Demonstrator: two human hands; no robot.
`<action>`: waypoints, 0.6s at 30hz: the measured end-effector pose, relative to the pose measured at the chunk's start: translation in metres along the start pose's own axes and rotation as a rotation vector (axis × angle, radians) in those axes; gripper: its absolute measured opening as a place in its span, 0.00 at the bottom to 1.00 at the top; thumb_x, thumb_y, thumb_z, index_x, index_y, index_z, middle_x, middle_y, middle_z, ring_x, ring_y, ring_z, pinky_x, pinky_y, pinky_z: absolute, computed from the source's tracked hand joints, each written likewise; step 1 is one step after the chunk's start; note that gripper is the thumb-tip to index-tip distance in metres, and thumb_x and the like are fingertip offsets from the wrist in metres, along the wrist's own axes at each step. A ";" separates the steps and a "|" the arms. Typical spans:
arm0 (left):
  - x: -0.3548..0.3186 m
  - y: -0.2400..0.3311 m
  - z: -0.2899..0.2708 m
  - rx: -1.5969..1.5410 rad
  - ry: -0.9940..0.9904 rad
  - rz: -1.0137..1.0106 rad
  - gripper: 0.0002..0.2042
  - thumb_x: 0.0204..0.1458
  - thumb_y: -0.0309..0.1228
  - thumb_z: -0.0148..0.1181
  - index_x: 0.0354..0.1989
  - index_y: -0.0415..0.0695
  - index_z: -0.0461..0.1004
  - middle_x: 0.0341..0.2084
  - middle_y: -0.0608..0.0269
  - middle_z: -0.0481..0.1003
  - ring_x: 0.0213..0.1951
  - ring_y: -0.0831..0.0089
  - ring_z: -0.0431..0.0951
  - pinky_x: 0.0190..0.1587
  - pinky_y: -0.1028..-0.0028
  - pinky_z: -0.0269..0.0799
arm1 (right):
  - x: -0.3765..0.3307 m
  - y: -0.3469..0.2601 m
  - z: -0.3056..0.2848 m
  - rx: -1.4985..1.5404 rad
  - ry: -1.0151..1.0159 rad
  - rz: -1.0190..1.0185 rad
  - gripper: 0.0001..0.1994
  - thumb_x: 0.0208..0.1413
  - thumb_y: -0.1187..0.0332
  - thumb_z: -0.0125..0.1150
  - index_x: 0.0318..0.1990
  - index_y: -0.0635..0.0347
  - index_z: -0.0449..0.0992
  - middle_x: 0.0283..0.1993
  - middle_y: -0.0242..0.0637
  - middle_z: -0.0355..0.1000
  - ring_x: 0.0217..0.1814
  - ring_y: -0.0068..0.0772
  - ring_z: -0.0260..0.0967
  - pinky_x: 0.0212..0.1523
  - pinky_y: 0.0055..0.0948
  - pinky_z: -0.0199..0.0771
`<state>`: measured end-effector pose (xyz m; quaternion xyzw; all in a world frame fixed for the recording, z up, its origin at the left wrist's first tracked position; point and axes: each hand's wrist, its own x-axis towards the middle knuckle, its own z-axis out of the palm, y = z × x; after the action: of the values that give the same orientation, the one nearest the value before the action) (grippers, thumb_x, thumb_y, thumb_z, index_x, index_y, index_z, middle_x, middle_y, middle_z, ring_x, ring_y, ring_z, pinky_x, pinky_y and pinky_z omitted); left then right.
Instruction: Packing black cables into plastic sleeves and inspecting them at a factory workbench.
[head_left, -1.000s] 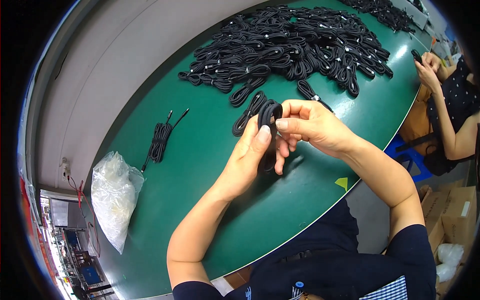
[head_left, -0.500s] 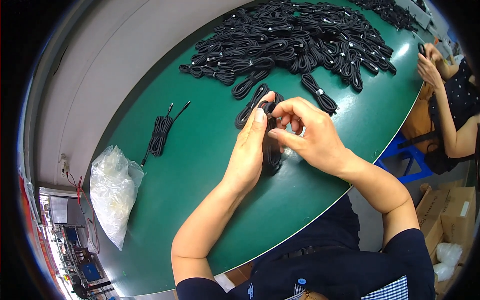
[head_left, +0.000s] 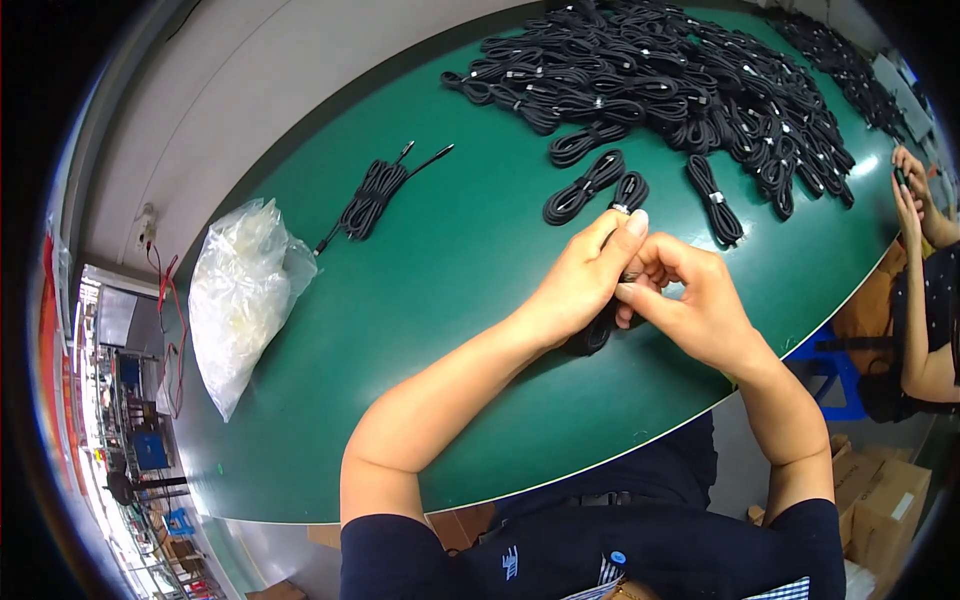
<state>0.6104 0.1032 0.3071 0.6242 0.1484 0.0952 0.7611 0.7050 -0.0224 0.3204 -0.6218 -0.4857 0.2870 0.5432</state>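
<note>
My left hand (head_left: 585,275) is closed around a coiled black cable (head_left: 630,188), low over the green table's near side. A loop of it shows beyond the fingers, and its other end (head_left: 592,338) comes out below the hand. The thumb and fingertips of my right hand (head_left: 695,300) are pinched at the coil's middle, against the left fingers. What exactly they grip there is hidden. Just beyond my hands lie two more coiled cables, a nearer one (head_left: 585,190) and a farther one (head_left: 587,143). Another coiled cable (head_left: 712,200) with a pale band sits to their right.
A large pile of coiled black cables (head_left: 670,80) covers the table's far side. Left of my hands lie a bundled cable (head_left: 373,200) with its plugs sticking out and a clear plastic bag (head_left: 245,290). A co-worker's hands (head_left: 910,190) are at the right edge, above a blue stool (head_left: 838,385).
The view has shifted, so the table's things appear farther right. My hands have come nearer to me relative to the loose coils, uncovering one behind them. The held cable's far loop now shows.
</note>
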 end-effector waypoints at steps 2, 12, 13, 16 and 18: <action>0.001 0.001 0.002 0.006 -0.038 -0.037 0.17 0.63 0.45 0.39 0.34 0.42 0.63 0.19 0.66 0.65 0.14 0.78 0.65 0.15 0.81 0.62 | -0.004 0.000 -0.008 0.234 -0.008 0.090 0.04 0.54 0.75 0.57 0.34 0.64 0.69 0.24 0.30 0.69 0.25 0.16 0.67 0.28 0.16 0.66; -0.006 0.026 0.008 0.067 -0.210 -0.143 0.14 0.61 0.41 0.48 0.32 0.43 0.67 0.14 0.69 0.65 0.12 0.84 0.64 0.15 0.84 0.58 | 0.000 0.011 -0.035 0.539 0.121 0.122 0.08 0.58 0.66 0.56 0.35 0.62 0.70 0.28 0.30 0.70 0.28 0.19 0.69 0.32 0.20 0.71; -0.005 0.025 0.008 0.040 -0.208 -0.133 0.14 0.61 0.41 0.48 0.32 0.42 0.67 0.14 0.69 0.65 0.12 0.84 0.64 0.15 0.84 0.58 | 0.000 0.012 -0.034 0.540 0.114 0.128 0.08 0.58 0.66 0.56 0.35 0.62 0.70 0.28 0.30 0.70 0.28 0.19 0.69 0.32 0.20 0.71; -0.009 0.020 0.012 -0.032 -0.203 -0.125 0.13 0.61 0.39 0.48 0.32 0.42 0.68 0.14 0.69 0.65 0.12 0.84 0.63 0.15 0.84 0.58 | 0.000 0.011 -0.028 0.516 0.101 0.107 0.08 0.59 0.65 0.55 0.37 0.62 0.70 0.28 0.31 0.70 0.28 0.19 0.68 0.31 0.20 0.70; -0.012 0.014 0.008 -0.056 -0.200 -0.149 0.13 0.61 0.40 0.47 0.32 0.42 0.67 0.15 0.69 0.65 0.11 0.82 0.61 0.15 0.82 0.60 | 0.002 0.016 -0.025 0.514 0.083 0.147 0.08 0.59 0.66 0.54 0.37 0.62 0.70 0.28 0.31 0.70 0.28 0.19 0.68 0.31 0.20 0.69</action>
<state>0.6030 0.0944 0.3236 0.5963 0.1148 -0.0200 0.7943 0.7324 -0.0292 0.3114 -0.5084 -0.3279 0.4139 0.6802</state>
